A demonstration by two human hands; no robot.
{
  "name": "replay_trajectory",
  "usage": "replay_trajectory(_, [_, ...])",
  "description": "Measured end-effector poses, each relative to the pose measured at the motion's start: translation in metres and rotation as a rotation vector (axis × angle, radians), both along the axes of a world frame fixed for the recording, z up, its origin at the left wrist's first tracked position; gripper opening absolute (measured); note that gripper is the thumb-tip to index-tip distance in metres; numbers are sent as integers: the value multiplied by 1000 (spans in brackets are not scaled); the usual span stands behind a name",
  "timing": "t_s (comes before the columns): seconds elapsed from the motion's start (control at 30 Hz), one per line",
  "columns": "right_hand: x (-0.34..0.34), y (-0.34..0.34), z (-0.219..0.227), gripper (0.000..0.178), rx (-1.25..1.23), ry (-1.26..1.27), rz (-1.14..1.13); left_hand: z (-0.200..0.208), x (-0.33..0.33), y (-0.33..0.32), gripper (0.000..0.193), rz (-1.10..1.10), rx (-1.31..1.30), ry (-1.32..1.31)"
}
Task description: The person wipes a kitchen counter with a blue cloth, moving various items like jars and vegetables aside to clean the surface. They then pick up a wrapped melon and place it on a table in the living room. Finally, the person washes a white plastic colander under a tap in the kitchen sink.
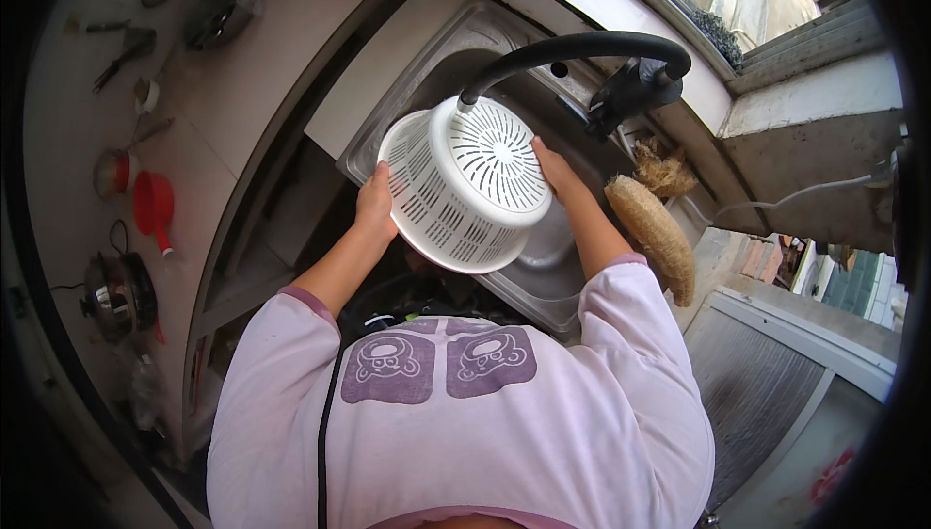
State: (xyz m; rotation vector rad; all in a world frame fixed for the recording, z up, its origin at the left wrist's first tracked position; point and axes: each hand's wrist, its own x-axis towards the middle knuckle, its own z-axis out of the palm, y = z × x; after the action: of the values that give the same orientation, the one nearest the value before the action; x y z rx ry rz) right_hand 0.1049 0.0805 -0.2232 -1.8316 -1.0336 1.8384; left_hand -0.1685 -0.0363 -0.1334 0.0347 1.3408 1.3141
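Note:
A white plastic colander (502, 156) is held tilted over a steel sink (553, 277), its slotted base turned up toward the window side. My left hand (376, 204) grips its rim on the left. On the other side, my right hand (553, 165) presses against the edge of the base, fingers partly hidden behind it. The black curved faucet hose (582, 42) arches over, and its tip ends right at the top of the colander. I cannot make out any running water. What lies inside the colander is hidden.
A dried loofah (655, 238) lies on the ledge right of the sink, beside a frayed brown scrubber (664, 168). The black faucet body (635, 97) stands behind. Along the left counter are a red ladle-like scoop (153, 207), a lidded pot (116, 296) and a wok (223, 10).

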Motion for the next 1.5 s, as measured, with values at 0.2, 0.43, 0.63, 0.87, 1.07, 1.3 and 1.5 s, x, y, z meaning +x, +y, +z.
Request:
replay_trajectory(0.2, [21,1,-7,40,179,297,-166,13,-9,0,40,-231,-96,-135])
replay_trajectory(0.43, [15,43,4,37,311,293,59,23,-47,42,54,-378,-174,-194])
replay_trajectory(0.63, [-22,67,28,50,481,-250,279,-12,-23,43,46,-312,-145,-160])
replay_trajectory(0.87, [-109,25,77,37,992,-7,506,-8,9,12,45,-191,-160,-105])
replay_trajectory(1.07, [-93,28,70,39,1089,27,720,-7,-2,8,47,-177,-98,-161])
replay_trajectory(1.3, [-18,28,-7,61,340,-387,289,-2,0,-4,44,-96,-39,-121])
replay_trajectory(1.5, [-15,48,-5,43,568,-66,205,18,-18,11,55,-453,-44,-295])
